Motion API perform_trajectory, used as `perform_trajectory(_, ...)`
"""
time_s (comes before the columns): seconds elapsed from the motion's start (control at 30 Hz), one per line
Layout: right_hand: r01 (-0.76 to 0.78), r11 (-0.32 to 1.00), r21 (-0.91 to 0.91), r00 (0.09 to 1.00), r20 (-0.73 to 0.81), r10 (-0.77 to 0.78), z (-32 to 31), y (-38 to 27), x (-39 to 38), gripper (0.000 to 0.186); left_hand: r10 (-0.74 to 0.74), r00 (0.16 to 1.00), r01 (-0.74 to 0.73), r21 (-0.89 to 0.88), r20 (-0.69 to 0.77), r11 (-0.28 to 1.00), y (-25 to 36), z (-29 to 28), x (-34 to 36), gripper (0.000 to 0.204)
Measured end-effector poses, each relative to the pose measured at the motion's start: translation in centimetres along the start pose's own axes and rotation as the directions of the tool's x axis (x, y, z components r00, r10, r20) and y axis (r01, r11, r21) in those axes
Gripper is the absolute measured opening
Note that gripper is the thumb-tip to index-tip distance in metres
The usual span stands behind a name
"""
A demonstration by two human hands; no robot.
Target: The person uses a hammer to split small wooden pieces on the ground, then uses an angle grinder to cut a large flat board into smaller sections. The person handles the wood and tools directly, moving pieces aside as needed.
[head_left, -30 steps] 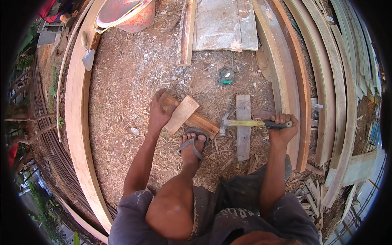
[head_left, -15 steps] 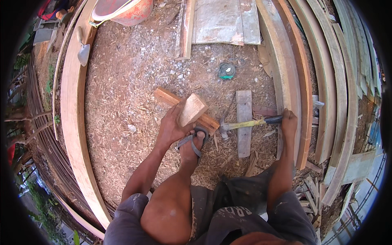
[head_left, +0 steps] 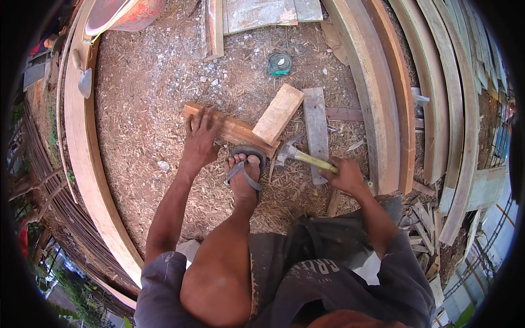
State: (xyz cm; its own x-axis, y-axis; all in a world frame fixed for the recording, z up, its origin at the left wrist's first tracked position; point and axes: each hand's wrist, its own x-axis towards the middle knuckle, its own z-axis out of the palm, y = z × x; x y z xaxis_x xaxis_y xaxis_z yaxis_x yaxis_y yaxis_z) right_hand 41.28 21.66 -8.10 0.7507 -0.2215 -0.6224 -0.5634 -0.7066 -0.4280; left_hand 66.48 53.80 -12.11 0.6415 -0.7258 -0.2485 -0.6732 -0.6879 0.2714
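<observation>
My left hand (head_left: 200,139) lies over the left part of a reddish-brown wood piece (head_left: 235,129) on the ground, fingers spread across it and thumb apart. A pale wood block (head_left: 278,116) rests with its near end on or against the right part of that piece; no hand touches it. My right hand (head_left: 345,176) is closed around the handle of a claw hammer (head_left: 309,158). The hammer's metal head is close to the right end of the reddish piece. My sandalled foot (head_left: 244,175) is planted just on the near side of the wood.
A weathered grey board (head_left: 315,134) lies beside the hammer, and a tape measure (head_left: 279,64) farther off. Long planks (head_left: 367,93) line the right side. On the left, a trowel (head_left: 82,76) rests on a long beam (head_left: 87,147), with a red bucket (head_left: 136,15) behind. Wood shavings cover the ground.
My left hand has let go of the pale block and shifted left onto the reddish piece. My right hand has slid along the hammer handle toward its head. The view has shifted.
</observation>
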Motion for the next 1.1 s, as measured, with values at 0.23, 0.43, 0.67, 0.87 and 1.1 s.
perform_trajectory(0.23, -0.373, 0.500, 0.781, 0.855, 0.499, -0.142, 0.9, -0.1, -0.1, 0.038, 0.122, 0.992, -0.116, 0.132, -0.037, 0.984, -1.6, -0.8, 0.6, 0.065)
perform_trajectory(0.43, -0.578, -0.212, 0.788, 0.809, 0.517, -0.280, -2.3, -0.5, 0.8, 0.042, -0.214, 0.977, 0.213, -0.074, -0.008, 0.974, -3.7, -3.6, -6.3, 0.068)
perform_trajectory(0.67, -0.575, -0.164, 0.801, 0.786, 0.597, 0.157, -2.1, -1.7, 0.9, 0.035, -0.467, 0.767, 0.473, -0.880, 0.440, -0.054, 3.3, -2.8, -7.0, 0.070)
perform_trajectory(0.87, -0.360, 0.235, 0.903, 0.880, 0.245, 0.406, -4.0, -2.8, 1.0, 0.036, -0.258, 0.850, 0.504, -0.851, 0.459, 0.148, 15.4, -1.1, -1.9, 0.057)
perform_trajectory(1.1, -0.189, 0.757, 0.625, 0.857, -0.272, 0.438, -5.7, 1.5, 1.4, 0.042, 0.028, 0.954, 0.269, -0.894, 0.299, 0.358, 22.5, 3.4, 2.3, 0.072)
